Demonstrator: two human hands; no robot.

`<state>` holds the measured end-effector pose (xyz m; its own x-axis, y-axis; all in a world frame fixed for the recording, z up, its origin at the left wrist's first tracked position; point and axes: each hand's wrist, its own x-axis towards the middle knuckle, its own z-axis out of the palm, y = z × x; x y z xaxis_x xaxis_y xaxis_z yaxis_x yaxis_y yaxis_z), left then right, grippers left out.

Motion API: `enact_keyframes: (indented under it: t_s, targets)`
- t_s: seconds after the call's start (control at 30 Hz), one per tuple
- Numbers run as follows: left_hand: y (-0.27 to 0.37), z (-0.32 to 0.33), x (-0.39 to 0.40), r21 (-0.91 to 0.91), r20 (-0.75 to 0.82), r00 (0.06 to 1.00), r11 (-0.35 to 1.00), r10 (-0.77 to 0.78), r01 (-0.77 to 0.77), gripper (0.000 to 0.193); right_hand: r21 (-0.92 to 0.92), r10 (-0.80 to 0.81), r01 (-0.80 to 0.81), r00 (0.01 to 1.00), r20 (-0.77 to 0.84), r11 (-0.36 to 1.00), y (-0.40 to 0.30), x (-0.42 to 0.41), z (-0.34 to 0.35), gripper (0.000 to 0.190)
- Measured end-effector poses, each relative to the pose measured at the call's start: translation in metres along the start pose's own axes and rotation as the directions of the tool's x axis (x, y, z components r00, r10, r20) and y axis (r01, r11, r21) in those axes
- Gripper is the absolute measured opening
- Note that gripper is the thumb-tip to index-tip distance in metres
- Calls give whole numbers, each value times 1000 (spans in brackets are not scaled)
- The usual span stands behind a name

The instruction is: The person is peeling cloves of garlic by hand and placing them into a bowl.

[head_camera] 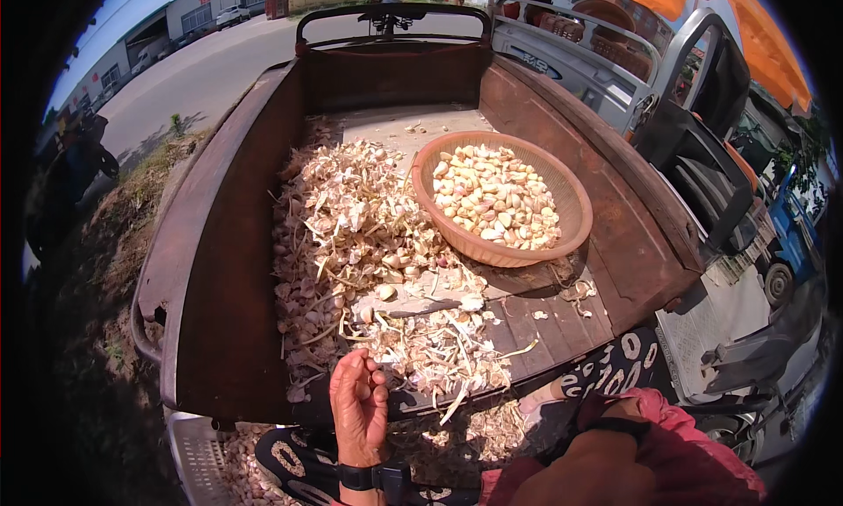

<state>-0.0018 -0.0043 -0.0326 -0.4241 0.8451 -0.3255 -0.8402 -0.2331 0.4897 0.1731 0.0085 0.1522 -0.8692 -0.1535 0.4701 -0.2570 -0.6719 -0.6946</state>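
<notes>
My left hand (359, 400) is raised at the rear edge of a rusty cargo bed (546, 358), palm inward with the fingers curled. Whether a garlic clove sits among those fingers cannot be made out. Just beyond it lie dry garlic skins and stalks (435, 351). Close to the camera at the bottom, my right hand (583, 470) is dark, blurred and partly cut off; its fingers are hidden. Peeled garlic cloves (494, 196) fill much of a brown plastic basket (570, 242) in the bed. Left of the basket spreads a heap of garlic cloves and skins (349, 209).
High metal sides (230, 196) enclose the bed, with a black rail (395, 8) at its front. Below left stands a white plastic crate (197, 453) with garlic cloves. A grey cargo vehicle (566, 64) and an orange umbrella (767, 38) are at the right.
</notes>
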Motion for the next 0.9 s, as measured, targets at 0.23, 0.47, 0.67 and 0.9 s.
enact_keyframes:
  t_s: [0.23,0.47,0.67,0.9]
  targets:
    - [1,2,-3,39,14,999,998,-51,50,16,-552,-540,419,839,-70,721,5,2,2,19]
    - [2,9,-8,31,37,995,995,-94,93,15,-519,-232,191,972,-16,834,-4,2,-7,19]
    - [6,3,-7,-15,4,997,997,-74,74,17,-580,-549,503,828,113,641,2,7,-25,17]
    - [8,6,-7,-3,-8,998,998,-56,56,19,-560,-601,508,799,22,655,11,8,-19,16]
